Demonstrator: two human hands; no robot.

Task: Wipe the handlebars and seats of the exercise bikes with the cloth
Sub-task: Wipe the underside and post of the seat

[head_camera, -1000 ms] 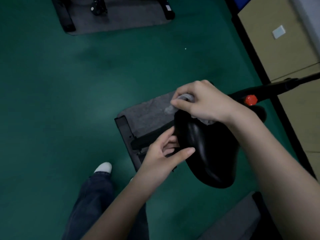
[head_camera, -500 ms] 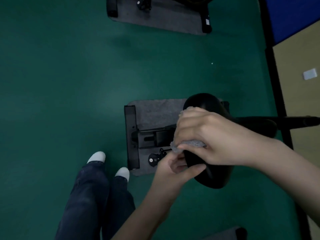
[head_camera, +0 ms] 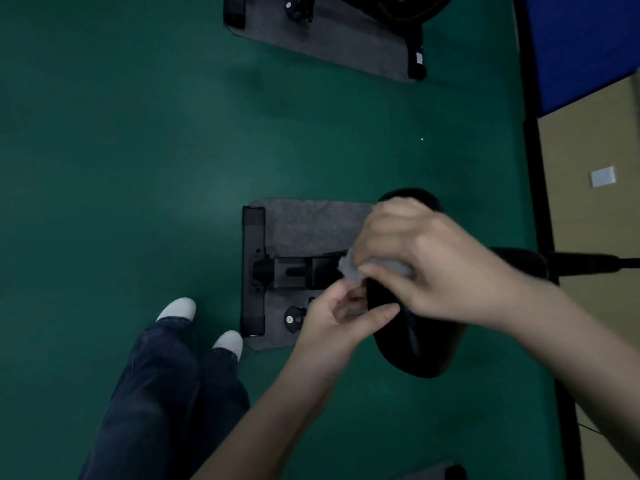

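Over the green floor (head_camera: pixel 138 168) and grey mat (head_camera: pixel 304 226) we see the black seat (head_camera: pixel 422 348) — smooth, rounded. Our right hand (head_camera: pixel 426 268) curls across its middle; our left hand (head_camera: pixel 332 317) grips its side, thumb on top. Bunched in the right fingers, against the seat — the pale grey cloth (head_camera: pixel 349 270).

Dim, low-contrast frame with a green cast: faint brighter patch on the floor (head_camera: pixel 207 195) mid-left, soft shadows only, motion blur smearing the right hand (head_camera: pixel 426 261) and cloth (head_camera: pixel 349 270), left hand (head_camera: pixel 332 320) slightly soft, black seat (head_camera: pixel 426 351) crushed to almost no detail, wall (head_camera: pixel 595 237) at right brightest, wide-angle bending at the edges.
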